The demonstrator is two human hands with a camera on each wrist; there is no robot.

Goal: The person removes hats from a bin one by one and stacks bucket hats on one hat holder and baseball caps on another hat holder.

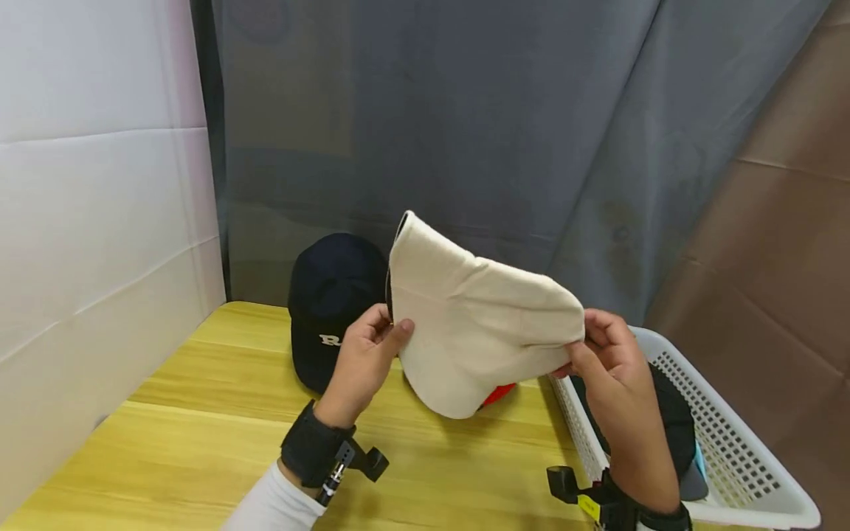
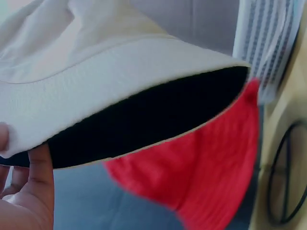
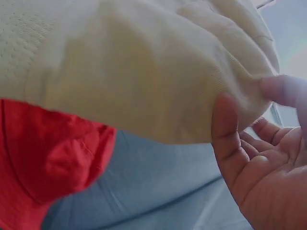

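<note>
I have the cream hat (image 1: 478, 324) lifted clear of the wooden table (image 1: 199, 435), held up between both hands in front of the grey curtain (image 1: 465, 110). My left hand (image 1: 365, 361) pinches the hat's left edge, thumb on the outer cloth and fingers curled behind the rim; from the left wrist view I see the thumb (image 2: 41, 172) pressed against the pale brim where the dark inside lining begins. My right hand (image 1: 611, 361) grips the hat's right end, thumb and fingers closed on a fold of cloth; the right wrist view shows the thumb (image 3: 228, 129) against the cream fabric with the palm open below it. Under the hat's lower edge a red hat (image 1: 498, 394) peeks out, lying on the table and mostly hidden from the head view. A dark cap (image 1: 328, 310) with white lettering sits at the back of the table, just behind my left hand and close to the raised hat's left edge. To the right, a white perforated basket (image 1: 730, 450) stands at the table's right edge, with dark items inside; its near wall lies just beside my right wrist. The near left stretch of the table shows bare wood, bounded by the white wall (image 1: 99, 221) on the left.
</note>
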